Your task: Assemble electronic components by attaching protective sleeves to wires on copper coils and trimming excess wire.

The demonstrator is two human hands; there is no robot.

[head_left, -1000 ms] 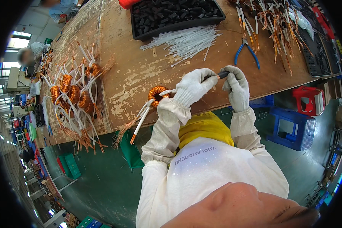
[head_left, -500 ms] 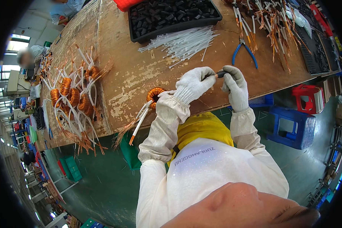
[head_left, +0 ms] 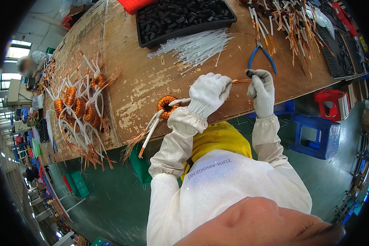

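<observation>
Both my hands wear white gloves and are near the table's front edge. My left hand (head_left: 209, 92) is closed round the white-sleeved lead (head_left: 185, 100) of a copper-wound ring coil (head_left: 167, 107), which lies on the table to its left. Bare copper strands (head_left: 241, 81) stretch from that fist toward my right hand (head_left: 262, 91). Between the right thumb and fingers is a small black piece (head_left: 249, 74); whether those fingers also pinch the strand ends is hidden. Another pair of leads (head_left: 151, 131) from the coil hangs over the edge, copper ends frayed.
White cable ties (head_left: 197, 49) lie before a black tray (head_left: 233, 20) of small black pieces. Blue-handled pliers (head_left: 263, 57) rest beyond my right hand. Several coils (head_left: 78, 105) are heaped at left, more leads (head_left: 291, 28) at far right. Blue (head_left: 315, 135) and red stools (head_left: 332, 104) stand right.
My right hand has drawn slightly away to the right with the black piece. A stretch of copper strands now shows between my hands. The blue-sleeved person at far upper left is out of view.
</observation>
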